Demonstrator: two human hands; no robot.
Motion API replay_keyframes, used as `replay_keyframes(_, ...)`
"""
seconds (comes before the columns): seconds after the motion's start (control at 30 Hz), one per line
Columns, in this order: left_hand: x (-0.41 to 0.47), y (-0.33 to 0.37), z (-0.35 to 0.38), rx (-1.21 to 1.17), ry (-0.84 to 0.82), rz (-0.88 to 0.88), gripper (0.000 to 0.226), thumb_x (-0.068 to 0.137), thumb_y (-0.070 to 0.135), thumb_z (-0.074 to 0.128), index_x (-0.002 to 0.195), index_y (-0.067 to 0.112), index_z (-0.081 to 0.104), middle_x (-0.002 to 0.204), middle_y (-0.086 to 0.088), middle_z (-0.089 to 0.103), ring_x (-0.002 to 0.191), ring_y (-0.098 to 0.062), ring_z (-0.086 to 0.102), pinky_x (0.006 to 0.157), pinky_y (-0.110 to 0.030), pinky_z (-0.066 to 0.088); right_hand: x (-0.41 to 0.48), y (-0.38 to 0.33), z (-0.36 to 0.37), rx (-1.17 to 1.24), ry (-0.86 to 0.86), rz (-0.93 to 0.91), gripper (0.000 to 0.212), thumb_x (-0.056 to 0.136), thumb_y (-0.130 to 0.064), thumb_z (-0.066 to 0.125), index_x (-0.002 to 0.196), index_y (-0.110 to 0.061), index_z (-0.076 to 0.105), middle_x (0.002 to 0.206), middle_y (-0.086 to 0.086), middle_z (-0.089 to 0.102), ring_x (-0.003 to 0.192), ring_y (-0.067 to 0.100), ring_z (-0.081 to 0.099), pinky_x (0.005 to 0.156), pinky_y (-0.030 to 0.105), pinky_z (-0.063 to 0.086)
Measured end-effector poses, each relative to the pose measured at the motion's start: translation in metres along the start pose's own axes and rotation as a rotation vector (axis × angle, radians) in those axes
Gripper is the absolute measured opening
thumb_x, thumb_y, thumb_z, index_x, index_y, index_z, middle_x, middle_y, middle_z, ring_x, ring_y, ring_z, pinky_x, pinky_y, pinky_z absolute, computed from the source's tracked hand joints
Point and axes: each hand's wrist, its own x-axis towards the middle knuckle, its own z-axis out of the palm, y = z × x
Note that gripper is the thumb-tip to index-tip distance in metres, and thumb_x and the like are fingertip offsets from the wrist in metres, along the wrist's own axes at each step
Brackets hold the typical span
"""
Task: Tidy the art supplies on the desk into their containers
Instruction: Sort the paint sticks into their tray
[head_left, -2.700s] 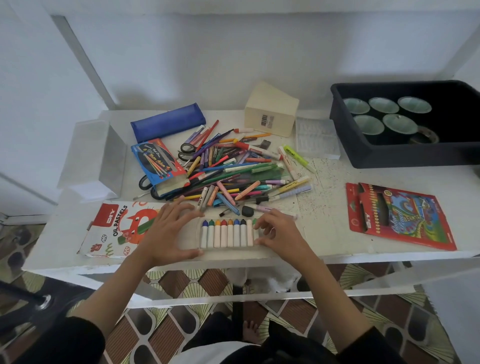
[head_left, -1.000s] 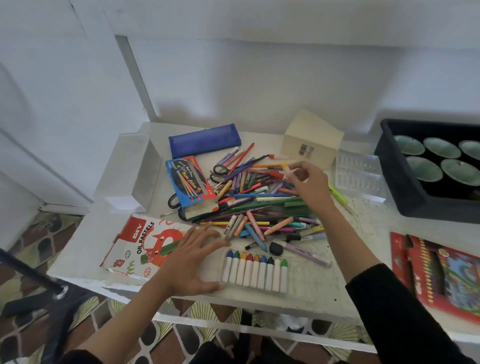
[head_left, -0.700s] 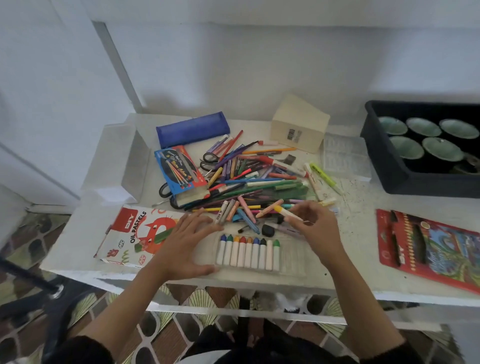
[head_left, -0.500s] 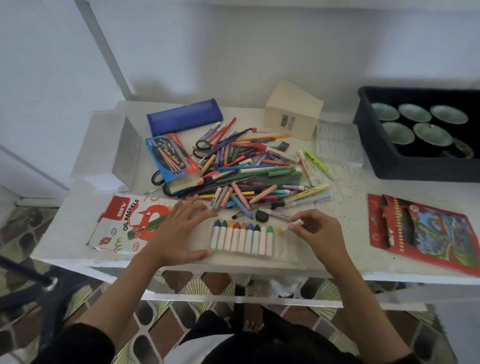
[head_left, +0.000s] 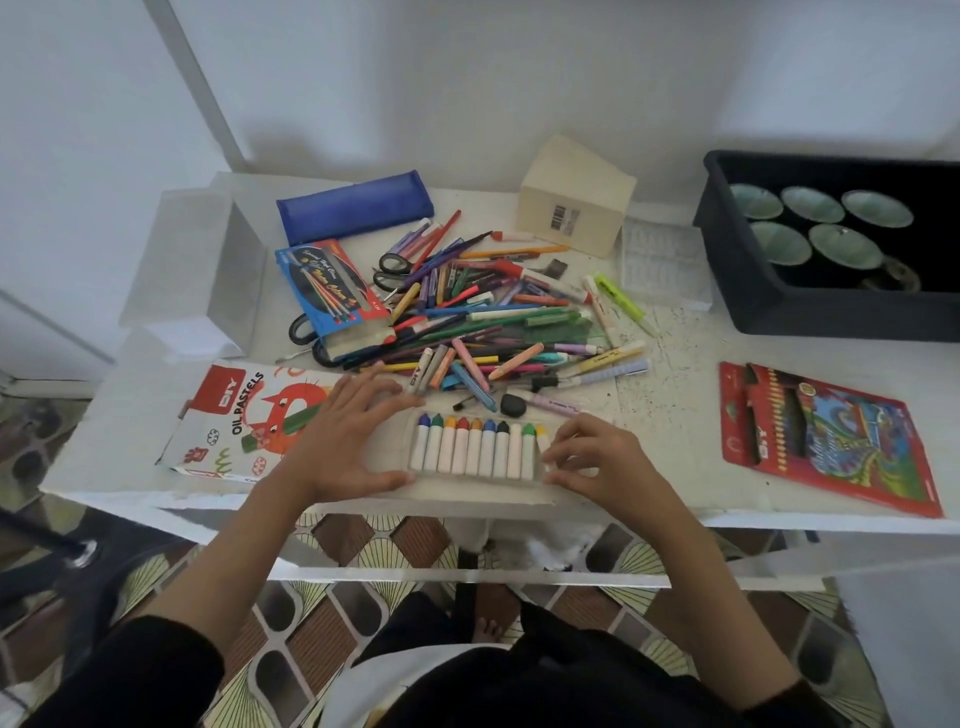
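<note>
**A:** Why was the oil pastels box (head_left: 244, 421) left lying flat at the front-left edge of the desk (head_left: 675, 364)?

**B:** It was judged to have been kept within reach, so that the filled tray could be slid back into it.

**A:** How was the left hand (head_left: 353, 441) posed?

**B:** It was laid flat, fingers straight and spread, on the left end of the clear pastel tray (head_left: 467, 480). Nothing was gripped. The tray was probably being pinned at the middle of the front edge so that it would not skate.

**A:** And behind the tray?

**B:** The heap of pens and markers (head_left: 493, 322) was spread over the desk's centre, not yet sorted.

**A:** Where was the work being done?

**B:** A row of pastels was seated side by side in the tray. The yellow pastel (head_left: 540, 434), last on the right, was pinched between the bent fingertips and thumb of the right hand (head_left: 597, 457), seemingly so that it could be pressed into its slot.

**A:** Further right?

**B:** A coloured pencil pack (head_left: 826, 436) was seen by the front-right edge.
</note>
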Motion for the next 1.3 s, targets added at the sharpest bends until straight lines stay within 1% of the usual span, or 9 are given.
replay_keyframes(0.17, 0.0, -0.001, 0.0, -0.004, 0.0, -0.001, 0.082, 0.068, 0.074, 0.05, 0.14, 0.042, 0.028, 0.146, 0.005, 0.031, 0.144, -0.005, -0.006, 0.116, -0.039, -0.004, 0.006, 0.003, 0.007, -0.128, -0.002, -0.065, 0.015, 0.073, -0.007, 0.077, 0.088, -0.009, 0.076, 0.086, -0.005, 0.053, 0.074, 0.008, 0.054, 0.073, 0.002, 0.038)
replay_keyframes(0.3, 0.001, -0.002, 0.001, -0.01, 0.003, -0.005, 0.083, 0.068, 0.074, 0.05, 0.141, 0.04, 0.03, 0.146, 0.005, 0.031, 0.141, 0.0, -0.01, 0.115, -0.036, -0.005, 0.008, 0.003, 0.009, -0.1, 0.016, -0.037, 0.014, 0.071, -0.003, 0.078, 0.084, -0.007, 0.074, 0.086, -0.005, 0.053, 0.069, 0.0, 0.053, 0.069, 0.007, 0.043)
replay_keyframes(0.43, 0.0, -0.003, 0.001, -0.009, 0.0, -0.005, 0.083, 0.068, 0.075, 0.051, 0.141, 0.041, 0.029, 0.146, 0.006, 0.031, 0.142, -0.001, -0.009, 0.115, -0.037, -0.005, 0.01, 0.001, 0.012, -0.074, 0.048, 0.035, 0.018, 0.067, -0.001, 0.08, 0.079, -0.01, 0.07, 0.084, -0.01, 0.056, 0.07, 0.003, 0.057, 0.069, 0.012, 0.047)
replay_keyframes(0.67, 0.001, -0.002, 0.001, -0.011, -0.009, -0.011, 0.082, 0.068, 0.075, 0.051, 0.14, 0.044, 0.026, 0.147, 0.006, 0.03, 0.143, -0.003, -0.008, 0.116, -0.039, -0.004, 0.018, -0.001, 0.006, -0.049, -0.003, 0.131, 0.02, 0.066, 0.002, 0.08, 0.078, -0.011, 0.071, 0.081, -0.003, 0.064, 0.07, 0.005, 0.059, 0.068, 0.011, 0.047)
replay_keyframes(0.77, 0.001, -0.002, 0.001, -0.018, -0.011, -0.01, 0.082, 0.067, 0.075, 0.051, 0.14, 0.044, 0.027, 0.147, 0.006, 0.03, 0.143, -0.003, -0.008, 0.116, -0.039, -0.005, 0.021, -0.001, 0.004, -0.054, -0.026, 0.167, 0.019, 0.068, 0.001, 0.078, 0.081, -0.012, 0.071, 0.08, 0.0, 0.068, 0.072, 0.008, 0.062, 0.07, 0.013, 0.048)
replay_keyframes(0.87, 0.001, -0.003, 0.001, -0.025, -0.003, -0.006, 0.082, 0.067, 0.074, 0.052, 0.14, 0.043, 0.029, 0.146, 0.006, 0.032, 0.144, -0.005, -0.006, 0.117, -0.042, -0.002, 0.021, -0.001, 0.001, -0.042, -0.013, 0.199, 0.014, 0.077, -0.001, 0.072, 0.083, -0.014, 0.072, 0.079, -0.004, 0.068, 0.071, -0.001, 0.06, 0.069, 0.004, 0.043)
replay_keyframes(0.97, 0.0, -0.001, 0.0, -0.032, 0.001, -0.007, 0.081, 0.067, 0.074, 0.052, 0.139, 0.043, 0.03, 0.146, 0.006, 0.032, 0.144, -0.007, -0.004, 0.117, -0.041, -0.001, 0.022, -0.002, -0.005, 0.002, -0.026, 0.22, 0.015, 0.084, 0.001, 0.064, 0.087, -0.012, 0.071, 0.078, -0.002, 0.068, 0.067, -0.001, 0.063, 0.068, 0.004, 0.045)
replay_keyframes(1.13, -0.001, -0.001, 0.0, -0.036, -0.011, -0.02, 0.08, 0.069, 0.074, 0.054, 0.139, 0.045, 0.029, 0.145, 0.008, 0.03, 0.144, -0.005, -0.005, 0.117, -0.04, -0.001, 0.045, -0.016, -0.026, 0.057, -0.068, 0.174, 0.014, 0.088, -0.001, 0.061, 0.091, -0.012, 0.07, 0.077, 0.0, 0.069, 0.066, 0.003, 0.065, 0.066, 0.014, 0.053)
replay_keyframes(1.3, -0.002, 0.001, -0.002, -0.038, -0.035, -0.042, 0.08, 0.069, 0.078, 0.051, 0.139, 0.05, 0.024, 0.148, 0.011, 0.026, 0.143, -0.002, -0.01, 0.115, -0.038, -0.006, 0.111, -0.019, -0.061, -0.031, 0.043, 0.091, 0.013, 0.087, -0.002, 0.062, 0.093, -0.01, 0.07, 0.078, 0.001, 0.068, 0.064, 0.002, 0.064, 0.063, 0.006, 0.048)
